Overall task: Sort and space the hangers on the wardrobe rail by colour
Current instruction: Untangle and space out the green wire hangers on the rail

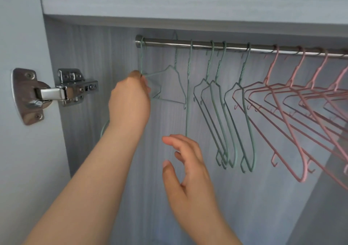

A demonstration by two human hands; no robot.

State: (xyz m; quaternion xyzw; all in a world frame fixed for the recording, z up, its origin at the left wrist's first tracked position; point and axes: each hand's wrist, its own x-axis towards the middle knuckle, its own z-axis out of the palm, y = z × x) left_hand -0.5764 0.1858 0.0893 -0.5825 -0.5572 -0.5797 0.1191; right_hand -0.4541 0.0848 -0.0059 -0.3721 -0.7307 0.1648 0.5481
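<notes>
Green hangers (222, 98) hang along the left and middle stretch of the metal wardrobe rail (188, 44), which crosses the upper part of the frame; pink hangers (293, 101) crowd its right stretch, running out of the right edge. Your left hand (130, 98), left of centre, pinches the wire of the leftmost green hanger (141, 60), whose hook sits on the rail right at its left end, beside the rail's wall mount. Just right of that hand, another green hanger (175, 82) hangs turned flat to the wardrobe's back panel, and one more (188, 94) hangs as a straight vertical line, seen edge-on. Three further green hangers hang side-on to their right, the first two close together. Your right hand (188, 173), in the lower centre, is spread with fingers apart and holds nothing; its fingertips lie close under the lower end of the edge-on hanger. At far left, a steel door hinge (56, 92) joins the open door (18, 37) to the cabinet wall, below the shelf (169, 5).
</notes>
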